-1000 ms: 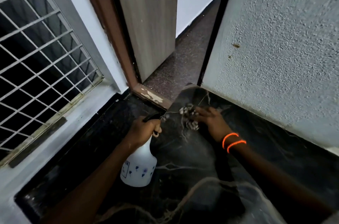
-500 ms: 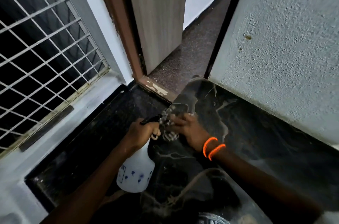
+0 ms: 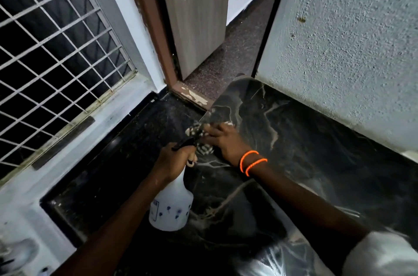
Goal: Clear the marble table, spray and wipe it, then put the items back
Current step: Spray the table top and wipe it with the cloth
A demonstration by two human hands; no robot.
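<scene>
Head view, sole camera. The black marble surface [image 3: 305, 140] fills the lower right of the frame, set against a textured wall [image 3: 350, 49] at upper right; no loose items show on its visible part.

The left hand [image 3: 174, 160], at centre frame, is closed around the neck of a white spray bottle [image 3: 170, 205], which hangs just off the surface's left edge, over the dark floor [image 3: 113, 162].

The right hand [image 3: 226, 142], with orange bands [image 3: 252, 162] at the wrist, presses flat on a checked cloth [image 3: 199, 138] at the surface's left edge, just beside the bottle's nozzle. The cloth is blurred; its full extent cannot be told.

Assessment: the wiping step is in hand. To do it well, keep the palm flat and the cloth spread, work in overlapping passes from the wall side outward, and carry each pass over the edge. Hold the bottle clear of the cloth so the two do not knock together
</scene>
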